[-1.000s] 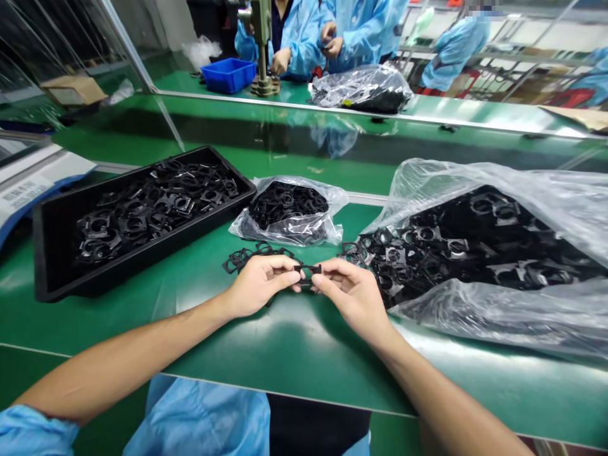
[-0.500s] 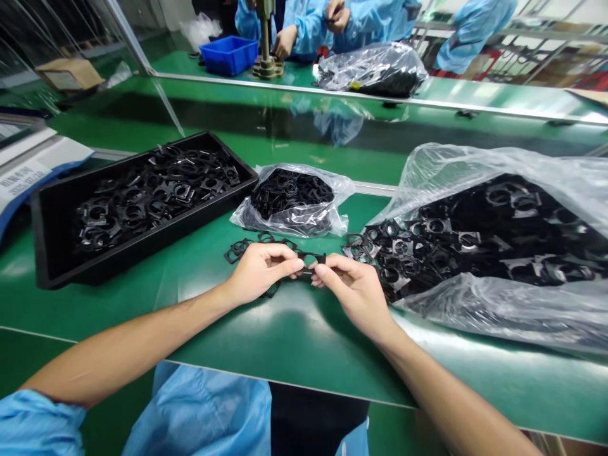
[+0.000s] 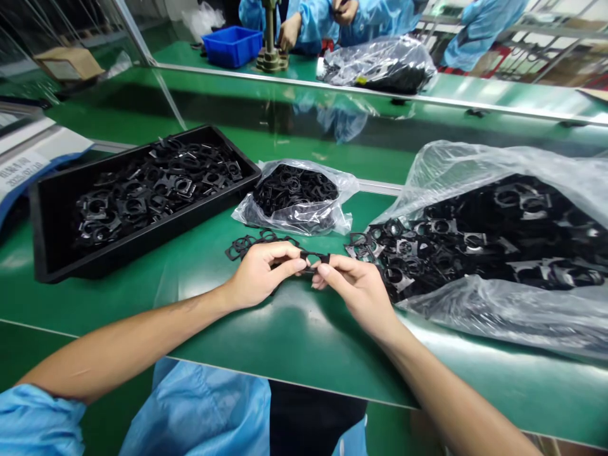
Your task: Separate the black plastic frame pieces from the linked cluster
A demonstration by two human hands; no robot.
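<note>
Between my two hands is a small black plastic part with a round hole (image 3: 314, 254), held just above the green table. My left hand (image 3: 263, 271) pinches its left end between thumb and fingers. At the other end, my right hand (image 3: 357, 286) grips it the same way. Several loose black ring-shaped parts (image 3: 242, 244) lie on the table just behind my left hand, partly hidden by it. To the right, a large open plastic bag (image 3: 465, 316) spills many similar black parts (image 3: 403, 253) close to my right hand.
A black tray (image 3: 142, 244) of such parts stands at left. Behind my hands sits a smaller clear bag (image 3: 304, 221) of black rings. Across a metal rail are a blue bin (image 3: 232, 47), a metal post (image 3: 270, 38), another filled bag (image 3: 380, 63) and people in blue sleeves.
The view has shifted slightly. Both hands keep their pinch on the black part, with almost no movement. A co-worker's hands across the rail have moved a little.
</note>
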